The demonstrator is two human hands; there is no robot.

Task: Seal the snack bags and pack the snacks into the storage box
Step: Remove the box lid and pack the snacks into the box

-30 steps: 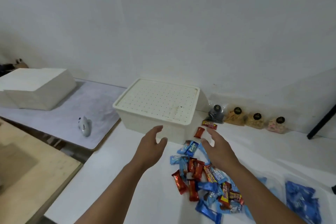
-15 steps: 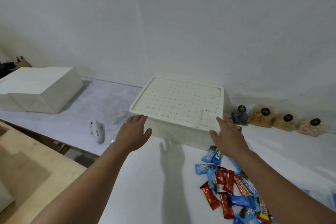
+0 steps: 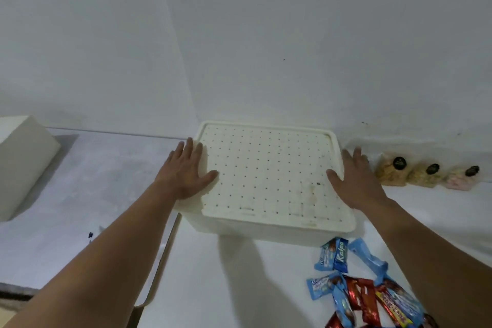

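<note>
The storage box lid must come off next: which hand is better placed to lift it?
Neither alone. The left hand and the right hand rest on opposite edges of the lid, thumbs on top. The wide lid probably wants both; the right hand is nearer the snacks.

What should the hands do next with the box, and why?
Probably lift the lid off the box. The left hand and the right hand lie flat on its two side edges, the lid is on, and the snacks lie loose on the table in front, so nothing can go in until the box is open.
</note>
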